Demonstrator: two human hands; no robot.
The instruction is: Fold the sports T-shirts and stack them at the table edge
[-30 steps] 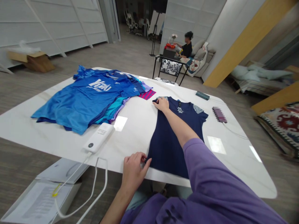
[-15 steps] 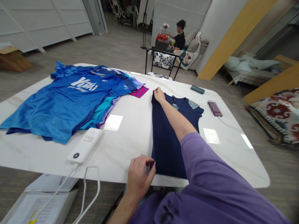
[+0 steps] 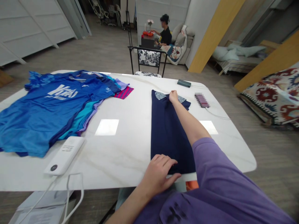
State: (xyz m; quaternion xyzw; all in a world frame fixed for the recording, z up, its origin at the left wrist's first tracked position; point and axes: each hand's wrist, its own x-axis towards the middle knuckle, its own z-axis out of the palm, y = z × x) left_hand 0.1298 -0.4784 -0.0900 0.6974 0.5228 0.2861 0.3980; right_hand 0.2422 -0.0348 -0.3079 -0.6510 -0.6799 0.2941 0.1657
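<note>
A navy T-shirt [image 3: 173, 133] lies lengthwise on the white table, one side folded over toward its middle, with patterned grey-white patches near the top. My right hand [image 3: 173, 95] reaches across to the shirt's far end and pinches the fabric by the neckline. Over the near hem rests my left hand [image 3: 158, 171], fingers stretched and thumb apart, on or just above the cloth. Off to the left, a blue jersey [image 3: 70, 102] with white lettering lies spread on top of several other shirts.
On the table [image 3: 126, 137] are a white power bank [image 3: 65, 155] with a cable, a dark green case [image 3: 184, 83] and a blurred phone [image 3: 202, 100] on a cord. A chair [image 3: 149, 59] stands behind it. Farther back, a person [image 3: 165, 35] sits on a sofa.
Both hands moved rightward across the shirt, bringing its left edge over onto itself. The left hand's pinch at the hem has loosened. My view has shifted a little to the right.
</note>
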